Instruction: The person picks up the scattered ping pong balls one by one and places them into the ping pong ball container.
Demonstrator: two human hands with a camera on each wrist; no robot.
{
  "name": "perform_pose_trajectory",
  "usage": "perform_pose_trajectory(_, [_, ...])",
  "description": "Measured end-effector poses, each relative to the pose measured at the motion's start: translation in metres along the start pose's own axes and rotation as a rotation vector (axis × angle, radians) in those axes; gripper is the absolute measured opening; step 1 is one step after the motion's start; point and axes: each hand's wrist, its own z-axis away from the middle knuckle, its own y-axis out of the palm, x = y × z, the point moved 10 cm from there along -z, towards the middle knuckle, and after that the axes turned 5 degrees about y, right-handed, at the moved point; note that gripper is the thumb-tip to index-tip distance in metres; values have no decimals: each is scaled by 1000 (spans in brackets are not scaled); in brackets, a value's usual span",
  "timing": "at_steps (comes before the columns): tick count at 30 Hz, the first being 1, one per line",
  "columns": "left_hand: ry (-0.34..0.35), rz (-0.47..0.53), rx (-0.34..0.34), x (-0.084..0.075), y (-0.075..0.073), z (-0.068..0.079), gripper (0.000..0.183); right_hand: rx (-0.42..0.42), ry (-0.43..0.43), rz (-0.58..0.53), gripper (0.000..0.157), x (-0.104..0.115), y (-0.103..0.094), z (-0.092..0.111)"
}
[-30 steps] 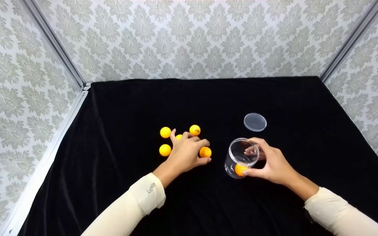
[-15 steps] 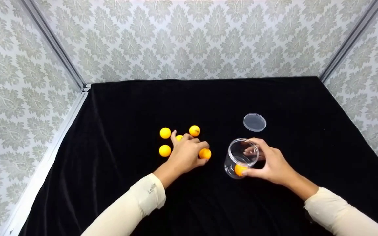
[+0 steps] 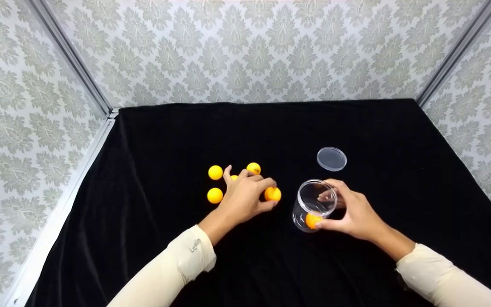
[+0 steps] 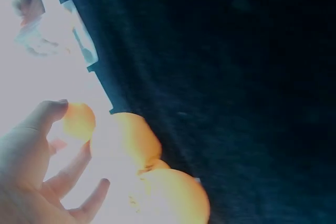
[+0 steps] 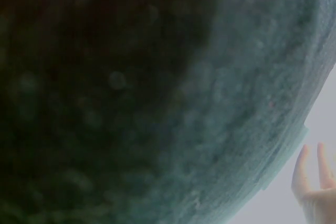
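Observation:
My left hand (image 3: 243,196) pinches an orange ping-pong ball (image 3: 273,194) between thumb and index finger, low over the black cloth. The left wrist view shows the same ball (image 4: 80,123) at the fingertips, in strong glare. Several more ping-pong balls lie close around that hand, two of them to its left, such as this ball (image 3: 215,195). Beyond the fingers is a ball with a dark print (image 3: 253,168), and one ball is mostly hidden by the hand. My right hand (image 3: 356,213) grips an upright clear jar (image 3: 298,215), uncovered, with one orange ball (image 3: 312,221) inside.
A clear round lid (image 3: 332,159) lies flat behind the jar. Black cloth (image 3: 177,140) covers the table. Patterned wall panels (image 3: 254,51) stand at the back and both sides. The right wrist view shows mostly blurred dark cloth (image 5: 210,103).
My left hand has closed on the nearest ball and shifted it slightly to the right and away from me. The right hand and jar stay in place.

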Motion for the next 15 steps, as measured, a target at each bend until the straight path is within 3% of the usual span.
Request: perform_pose_trajectory(15, [39,56,-152,-30,-51,-16,36,7,18,-4,87,-3,1,0])
